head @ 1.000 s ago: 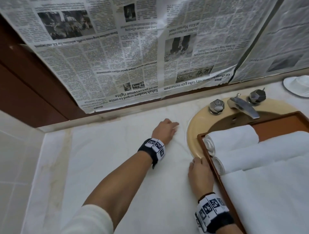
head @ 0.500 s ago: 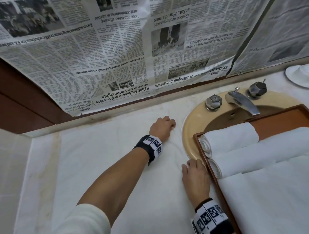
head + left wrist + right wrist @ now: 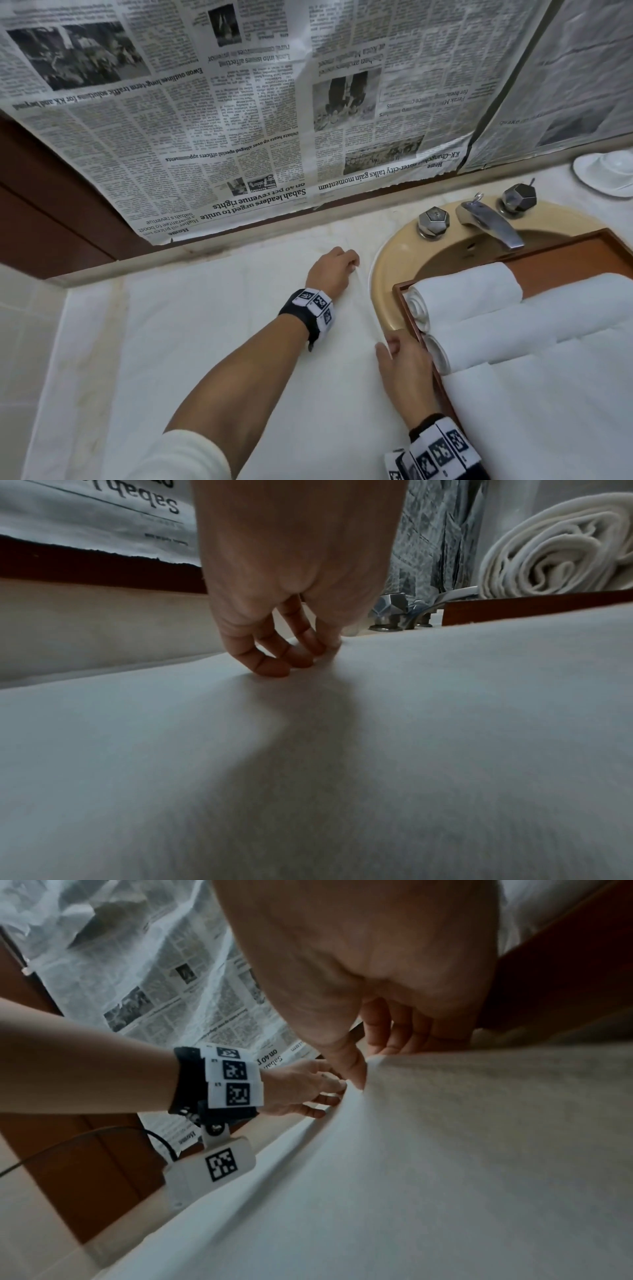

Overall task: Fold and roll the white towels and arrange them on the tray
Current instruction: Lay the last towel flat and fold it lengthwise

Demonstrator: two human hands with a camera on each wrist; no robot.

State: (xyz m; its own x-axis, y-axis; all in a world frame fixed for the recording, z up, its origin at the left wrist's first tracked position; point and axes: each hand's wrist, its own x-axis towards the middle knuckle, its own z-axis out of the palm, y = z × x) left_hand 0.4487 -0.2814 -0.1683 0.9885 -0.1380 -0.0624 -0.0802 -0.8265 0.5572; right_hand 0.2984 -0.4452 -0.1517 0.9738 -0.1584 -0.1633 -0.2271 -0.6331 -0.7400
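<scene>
Both hands pinch the white towel's (image 3: pixel 212 342) right edge: left hand (image 3: pixel 330 274) far corner, right hand (image 3: pixel 404 359) near. Next, fold it over leftward, evenly.

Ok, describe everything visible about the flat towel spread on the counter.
The flat towel is white, soft-looking cloth, spread across the marble counter left of the tray. Its right edge is lifted into a low ridge: the left hand pinches the far corner, the right hand pinches the near one.
</scene>
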